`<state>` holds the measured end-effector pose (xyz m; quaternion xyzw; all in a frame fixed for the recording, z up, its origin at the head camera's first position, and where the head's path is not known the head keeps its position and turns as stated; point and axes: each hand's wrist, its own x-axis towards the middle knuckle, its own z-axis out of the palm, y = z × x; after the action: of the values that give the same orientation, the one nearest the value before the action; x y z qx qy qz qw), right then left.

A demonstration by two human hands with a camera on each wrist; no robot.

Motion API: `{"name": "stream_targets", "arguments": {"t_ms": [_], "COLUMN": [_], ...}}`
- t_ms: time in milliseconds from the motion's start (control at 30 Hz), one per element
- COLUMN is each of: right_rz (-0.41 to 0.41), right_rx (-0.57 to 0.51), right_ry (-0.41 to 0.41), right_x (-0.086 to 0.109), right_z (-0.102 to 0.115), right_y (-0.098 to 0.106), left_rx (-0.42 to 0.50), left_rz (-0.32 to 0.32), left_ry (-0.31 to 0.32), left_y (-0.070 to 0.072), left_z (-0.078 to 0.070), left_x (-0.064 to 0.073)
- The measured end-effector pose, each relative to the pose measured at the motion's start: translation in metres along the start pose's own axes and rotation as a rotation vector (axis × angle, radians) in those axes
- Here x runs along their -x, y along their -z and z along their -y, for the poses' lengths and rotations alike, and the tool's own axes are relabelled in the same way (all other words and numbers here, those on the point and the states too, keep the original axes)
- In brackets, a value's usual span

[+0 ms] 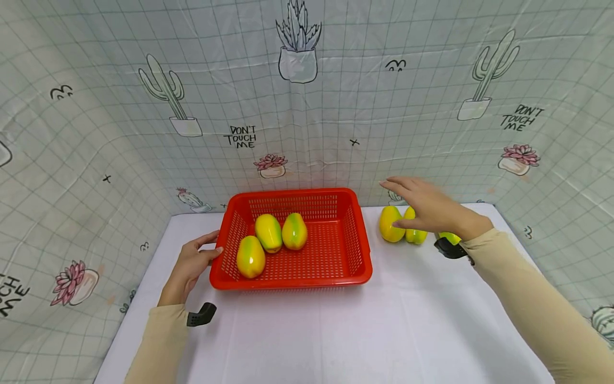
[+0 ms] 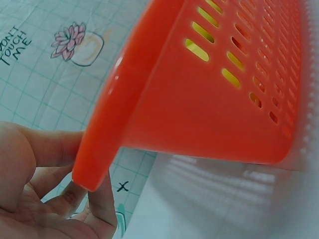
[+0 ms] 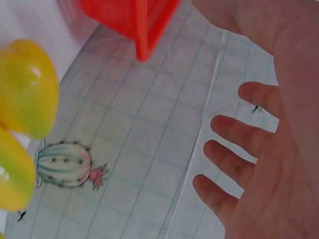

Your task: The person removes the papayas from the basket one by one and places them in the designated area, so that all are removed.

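A red plastic basket [image 1: 288,284] with perforated walls holds three glossy yellow-green, mango-like fruits [image 1: 268,233], grouped toward its left side. At the basket's left end, my left hand [image 1: 192,264] pinches the rim between thumb and fingers; in the left wrist view the thumb lies on one side of the rim [image 2: 117,94] and the fingers on the other. My right hand [image 1: 429,205] is held above the loose fruits on the right, its fingers extended and spread. Nothing is in its palm [image 3: 279,184]. Below it, two fruits [image 1: 392,224] stand side by side.
Another fruit [image 1: 450,238] lies farther right, partly hidden by the right wrist. White cloth covers the table [image 1: 326,336]. A gridded curtain [image 1: 336,106] with plant drawings rises right behind the basket and along both sides.
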<state>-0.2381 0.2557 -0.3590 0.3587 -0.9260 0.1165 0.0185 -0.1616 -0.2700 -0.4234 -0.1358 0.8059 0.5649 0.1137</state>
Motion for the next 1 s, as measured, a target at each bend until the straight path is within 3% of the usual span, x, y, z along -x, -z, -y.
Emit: {"name": "stream_targets", "arguments": {"t_ms": [633, 1000], "right_rz": [0.091, 0.163], "right_rx": [-0.007, -0.021], "right_ry": [0.133, 0.127], "right_x": [-0.063, -0.094], "right_z": [0.052, 0.078], "right_y": [-0.036, -0.053], "left_rx": [-0.013, -0.017], "left_rz": [0.0, 0.003], "left_ry": [0.007, 0.011], "left_y": [0.0, 0.0], "left_z": [0.0, 0.001], "left_x": [-0.001, -0.001]}}
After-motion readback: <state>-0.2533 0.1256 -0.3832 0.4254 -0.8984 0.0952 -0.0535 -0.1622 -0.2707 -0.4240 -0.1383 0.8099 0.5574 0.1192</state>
